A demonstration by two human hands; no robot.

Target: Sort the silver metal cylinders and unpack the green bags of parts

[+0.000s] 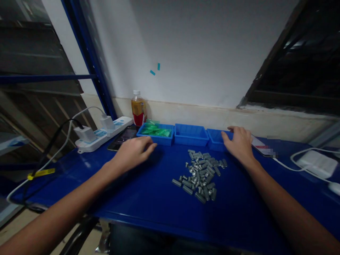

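My left hand (pixel 134 151) hovers over the blue table, just in front of the left blue bin (pixel 162 141). Its fingers are loosely curled, the thumb apart, and nothing shows in them. Small green plastic bags (pixel 155 131) fill that bin. Beside it stands an empty middle blue bin (pixel 191 140). At the right blue bin (pixel 215 142), my right hand (pixel 240 143) grips the right end, thumb toward the near side and fingers farther back. A loose pile of grey plugs and small metal screws (pixel 202 173) lies in front of the bins.
A drink bottle (pixel 138 109) stands against the wall. Left of the bins are a phone (pixel 123 137) and a white power strip (pixel 106 132) with plugged-in chargers and cables. A white flat device (pixel 261 146) with a cable and a white adapter (pixel 317 163) lie to the right.
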